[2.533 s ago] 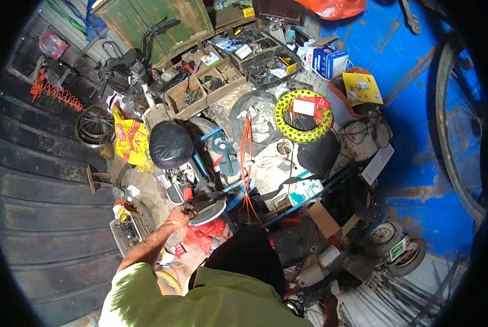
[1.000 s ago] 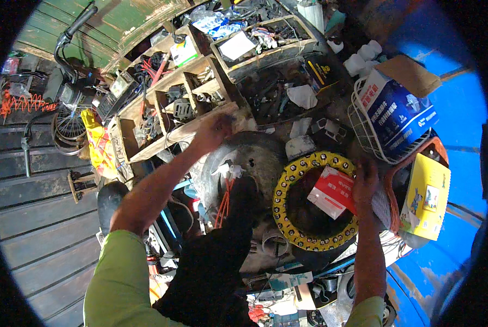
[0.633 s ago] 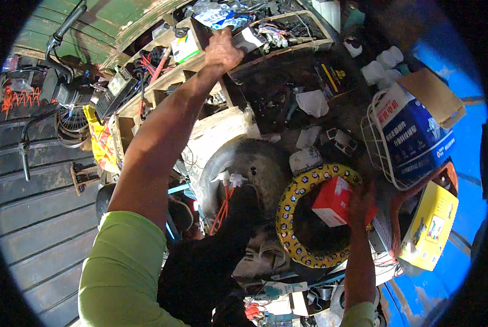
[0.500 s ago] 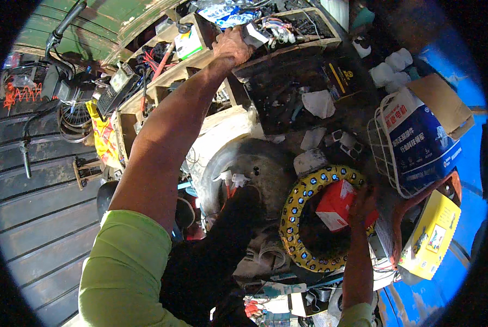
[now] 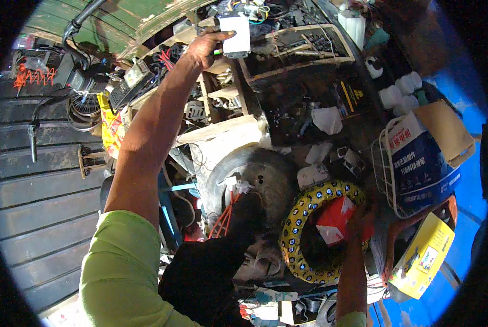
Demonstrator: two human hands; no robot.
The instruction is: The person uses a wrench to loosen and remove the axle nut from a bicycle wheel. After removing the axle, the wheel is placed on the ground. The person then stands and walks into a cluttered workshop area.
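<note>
My left hand (image 5: 204, 48) stretches out to the far side, its thumb lying over a white rectangular box-like piece (image 5: 236, 35) with a dark lower edge. This piece is held above a wooden tray (image 5: 304, 64) of loose parts. Lower right, my right hand (image 5: 362, 215) is in deep shadow and grips the right side of a red and white box (image 5: 334, 220). That box is over the opening of a ring-shaped tyre wrapped in yellow patterned film (image 5: 292, 229). Most of the right fingers are lost in the dark.
A grey wheel-like disc (image 5: 276, 177) lies left of the wrapped tyre, beside white fittings with red wires (image 5: 234, 185). On the right are a wire basket (image 5: 383, 163), a blue and white carton (image 5: 421, 163) and a yellow box (image 5: 426, 256). Handlebars (image 5: 72, 32) stand far left.
My left hand has lifted the white piece up from the tray's near edge, and its broad face now shows. The right hand stays at the red box. The whole view has shifted slightly.
</note>
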